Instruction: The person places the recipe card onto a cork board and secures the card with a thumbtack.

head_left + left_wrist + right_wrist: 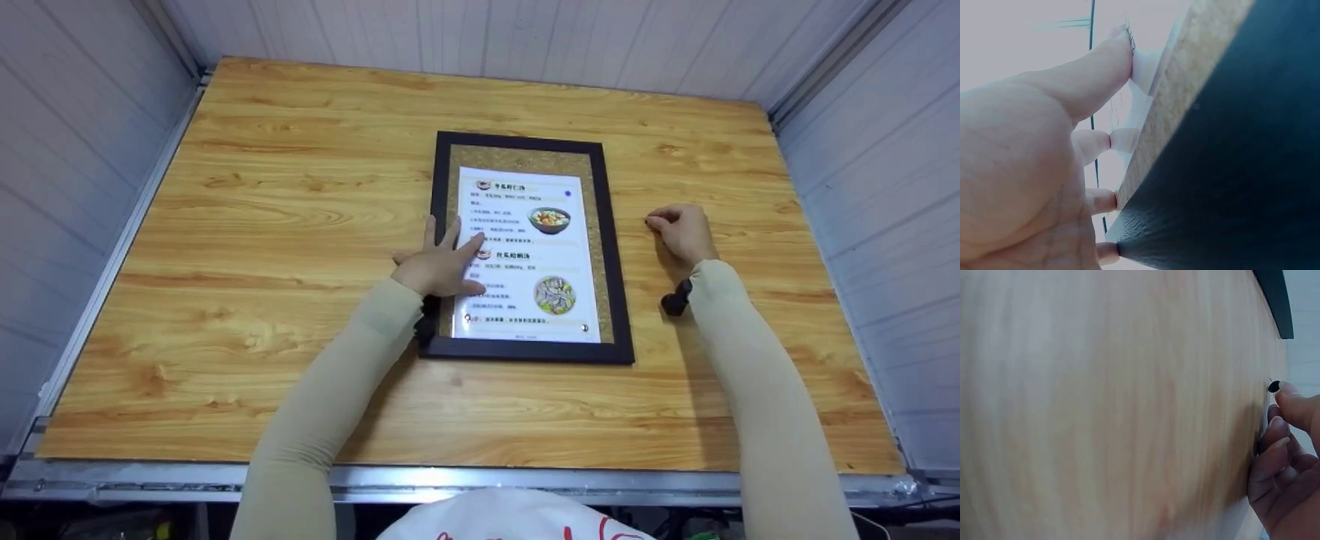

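A sheet printed with two recipes [517, 262] lies on a cork board [525, 159] inside a dark frame [529, 351]. My left hand [436, 268] spreads its fingers over the sheet's left side and the frame's left bar. In the left wrist view the thumb reaches over the paper, and fingertips touch the cork and frame. To the right of the frame, my right hand [684, 231] pinches a black thumbtack [1274, 386] low over the table, its thin point showing. Tack-like dots sit at the sheet's lower corners, and a blue dot [568, 193] is at its upper right.
The wood-grain table [300, 187] extends around the frame on all sides. Pale panel walls [480, 37] enclose it at the back, left and right. A metal rail [540, 478] runs along the front edge.
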The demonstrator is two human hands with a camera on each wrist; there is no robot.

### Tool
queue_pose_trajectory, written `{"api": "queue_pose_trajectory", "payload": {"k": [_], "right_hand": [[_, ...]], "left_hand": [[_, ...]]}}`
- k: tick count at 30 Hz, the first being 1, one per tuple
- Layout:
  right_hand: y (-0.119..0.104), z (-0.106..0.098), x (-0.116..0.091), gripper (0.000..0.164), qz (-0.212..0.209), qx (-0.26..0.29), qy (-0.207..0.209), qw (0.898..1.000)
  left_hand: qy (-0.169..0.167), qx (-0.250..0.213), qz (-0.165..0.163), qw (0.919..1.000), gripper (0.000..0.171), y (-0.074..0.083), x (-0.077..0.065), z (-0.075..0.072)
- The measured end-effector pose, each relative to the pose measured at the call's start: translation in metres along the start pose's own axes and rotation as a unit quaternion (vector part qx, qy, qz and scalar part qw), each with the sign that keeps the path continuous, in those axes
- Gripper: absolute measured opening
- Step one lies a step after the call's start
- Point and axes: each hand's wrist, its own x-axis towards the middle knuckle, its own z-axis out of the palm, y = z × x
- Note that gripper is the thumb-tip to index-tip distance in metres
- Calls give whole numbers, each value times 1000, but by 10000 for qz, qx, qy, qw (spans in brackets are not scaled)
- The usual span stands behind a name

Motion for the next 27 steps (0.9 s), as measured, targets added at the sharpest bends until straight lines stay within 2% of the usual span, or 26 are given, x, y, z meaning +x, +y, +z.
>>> {"api": "queue_pose_trajectory", "payload": {"k": [15,21,27], "right_hand": [[-4,5,0,27,-108,-133,50,9998],[-19,5,-1,29,42,45,-97,9999],[-41,8,3,32,-184,-29,-185,9997]], "left_hand": [[-13,-54,-14,10000,89,0,-1,0],[-11,-37,14,10000,90,0,-1,1],[-13,2,20,10000,90,-1,0,1]]}}
